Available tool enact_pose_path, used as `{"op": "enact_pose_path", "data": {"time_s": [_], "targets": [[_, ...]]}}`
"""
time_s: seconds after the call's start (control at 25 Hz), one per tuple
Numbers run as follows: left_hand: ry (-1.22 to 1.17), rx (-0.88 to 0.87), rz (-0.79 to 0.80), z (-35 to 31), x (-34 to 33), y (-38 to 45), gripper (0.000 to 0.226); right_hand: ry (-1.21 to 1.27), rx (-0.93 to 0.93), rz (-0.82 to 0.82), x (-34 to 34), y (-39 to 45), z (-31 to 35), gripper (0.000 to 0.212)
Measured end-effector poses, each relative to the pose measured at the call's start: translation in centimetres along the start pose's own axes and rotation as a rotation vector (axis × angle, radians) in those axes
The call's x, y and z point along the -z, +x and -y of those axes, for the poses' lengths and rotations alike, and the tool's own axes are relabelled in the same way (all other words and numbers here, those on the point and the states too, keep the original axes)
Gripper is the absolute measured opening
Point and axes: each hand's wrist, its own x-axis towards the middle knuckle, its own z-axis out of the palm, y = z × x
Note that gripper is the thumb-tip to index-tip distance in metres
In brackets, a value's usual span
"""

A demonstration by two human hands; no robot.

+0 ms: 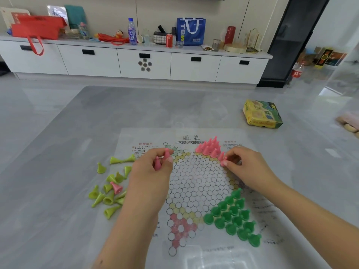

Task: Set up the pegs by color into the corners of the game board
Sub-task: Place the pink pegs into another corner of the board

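Over the board [196, 183], left hand [153, 169] pinches pink pegs [162, 160]; right hand [244, 166] seemingly pinches another.

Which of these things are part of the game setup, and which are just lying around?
Part of the job:
game board
pink pegs
dark green pegs
yellow-green pegs
left hand
right hand

Just lying about:
game box
blue bag
red can

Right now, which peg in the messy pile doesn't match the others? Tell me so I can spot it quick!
Look on the grey table, left of the paper game board, beside the left hand. There is a loose heap of yellow-green pegs lying on their sides. In the middle of that heap is one pink peg, the only pink one there.
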Motion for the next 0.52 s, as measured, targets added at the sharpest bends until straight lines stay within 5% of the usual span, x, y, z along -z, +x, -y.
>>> {"op": "enact_pose_path", "data": {"time_s": [0.52], "targets": [[-0.015,0.018,0.027,-0.06,-0.44,-0.11,0.016,-0.034,0.013,0.021,-0.07,-0.04,0.00,0.007]]}}
